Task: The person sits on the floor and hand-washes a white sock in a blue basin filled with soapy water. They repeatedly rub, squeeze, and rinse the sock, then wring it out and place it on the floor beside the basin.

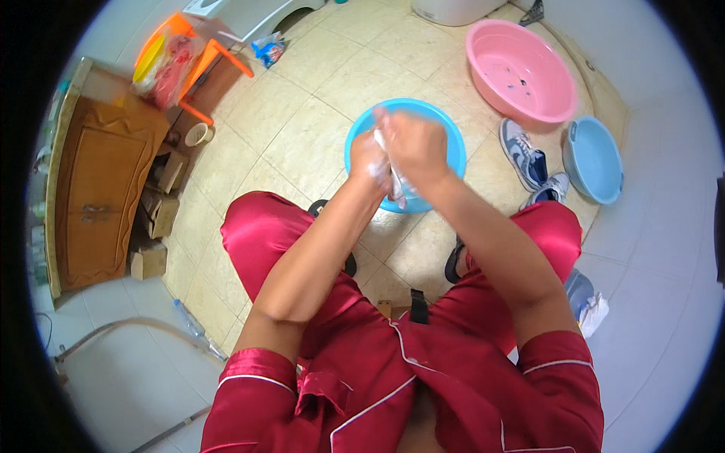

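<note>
Both hands are raised together over a blue plastic basin on the tiled floor. My left hand and my right hand press against each other, closed around a small wet white cloth. Part of the cloth hangs down below the fists and some shows between them. White suds cling to the skin near the left wrist. The hands are slightly blurred and hide most of the basin's inside, so how much water it holds cannot be told.
A pink basin with small bits in it, sneakers and a light blue basin stand at the right. At the left are an orange stool bearing bags, a white cup, cardboard boxes and a wooden cabinet.
</note>
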`<state>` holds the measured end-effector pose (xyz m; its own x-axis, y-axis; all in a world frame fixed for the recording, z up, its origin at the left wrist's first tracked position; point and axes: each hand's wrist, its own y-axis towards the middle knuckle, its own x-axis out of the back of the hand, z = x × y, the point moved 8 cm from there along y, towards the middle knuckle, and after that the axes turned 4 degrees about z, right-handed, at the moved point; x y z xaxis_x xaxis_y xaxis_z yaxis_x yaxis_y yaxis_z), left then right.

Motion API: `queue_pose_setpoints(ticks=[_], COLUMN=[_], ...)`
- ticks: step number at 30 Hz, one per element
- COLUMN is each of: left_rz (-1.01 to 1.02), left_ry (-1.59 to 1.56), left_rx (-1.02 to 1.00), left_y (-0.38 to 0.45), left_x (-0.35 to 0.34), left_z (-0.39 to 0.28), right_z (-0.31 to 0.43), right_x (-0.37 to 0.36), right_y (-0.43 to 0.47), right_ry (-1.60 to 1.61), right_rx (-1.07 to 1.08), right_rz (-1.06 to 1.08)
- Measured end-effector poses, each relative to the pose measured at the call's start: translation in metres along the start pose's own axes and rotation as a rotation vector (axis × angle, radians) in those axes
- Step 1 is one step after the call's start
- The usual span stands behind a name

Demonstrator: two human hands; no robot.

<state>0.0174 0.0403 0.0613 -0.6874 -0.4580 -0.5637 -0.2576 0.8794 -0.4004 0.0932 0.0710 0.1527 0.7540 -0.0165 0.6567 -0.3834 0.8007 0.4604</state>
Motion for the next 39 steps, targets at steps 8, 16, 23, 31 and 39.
queue_pose_setpoints(ticks=[8, 16, 23, 31, 39], left_rz=[0.063, 0.269, 0.081, 0.251, 0.559], left_ry=[0.055, 0.098, 0.027, 0.042, -0.414], left_rx=[0.182, 0.056, -0.027, 0.146, 0.246], left_y=[-0.011, -0.014, -0.03, -0.009, -0.01], left_x=[-0.022, -0.026, -0.015, -0.017, -0.034], left_z=[0.012, -0.031, -0.014, 0.008, -0.036], right_z=[-0.047, -0.072, 0.001, -0.032, -0.042], right_x=[-0.002, -0.024, 0.001, 0.012, -0.017], right_y=[0.011, 0.005, 0.002, 0.019, 0.001], right_ry=[0.063, 1.127, 0.058, 0.085, 1.175], right_rx=[-0.179, -0.853, -0.123, -0.157, -0.522], right_rz=[0.001, 0.145, 0.036, -0.125, 0.28])
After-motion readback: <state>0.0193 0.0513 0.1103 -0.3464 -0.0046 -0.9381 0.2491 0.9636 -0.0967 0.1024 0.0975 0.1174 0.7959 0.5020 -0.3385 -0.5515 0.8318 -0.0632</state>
